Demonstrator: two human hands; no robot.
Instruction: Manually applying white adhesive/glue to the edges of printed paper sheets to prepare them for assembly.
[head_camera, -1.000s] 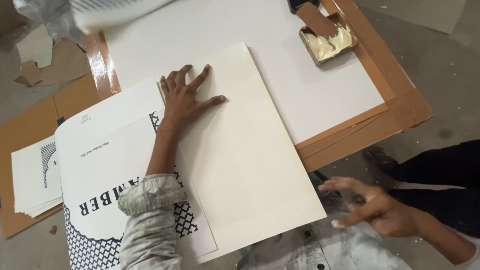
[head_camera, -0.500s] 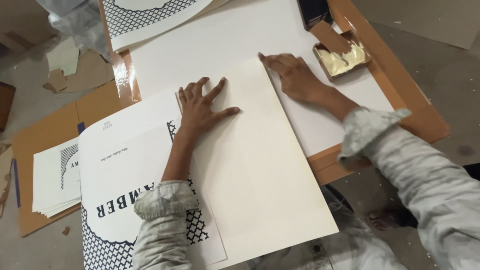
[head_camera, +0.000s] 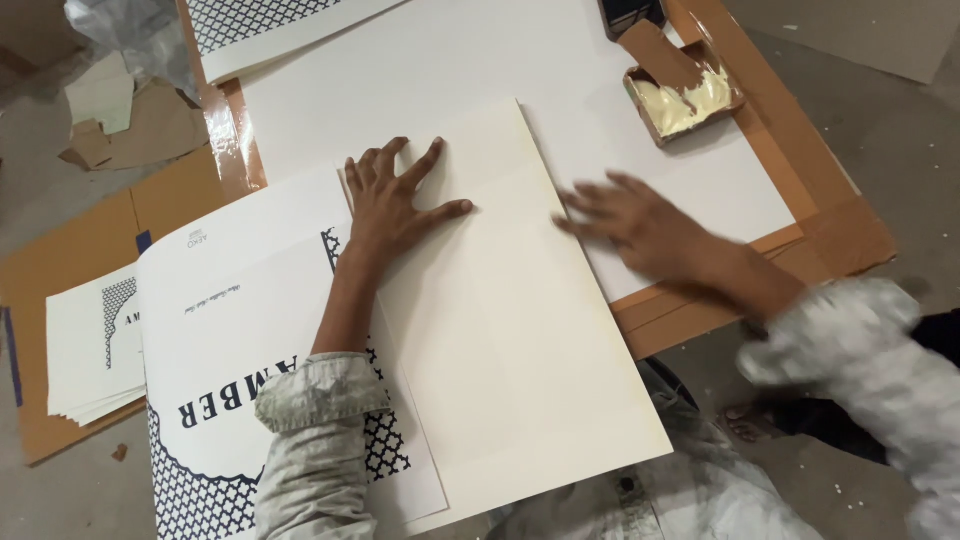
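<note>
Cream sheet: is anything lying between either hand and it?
Nothing visible does. The left hand lies flat, fingers spread, directly on the cream sheet near its top left edge. The right hand is blurred over the sheet's right edge; whether it touches cannot be told. The glue tray sits clear, further up.

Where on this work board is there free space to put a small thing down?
The white board is bare between the patterned sheet at top left and the glue tray at top right. It is crowded lower down: the left hand presses the cream sheet, and the right hand lies at its right edge.
</note>
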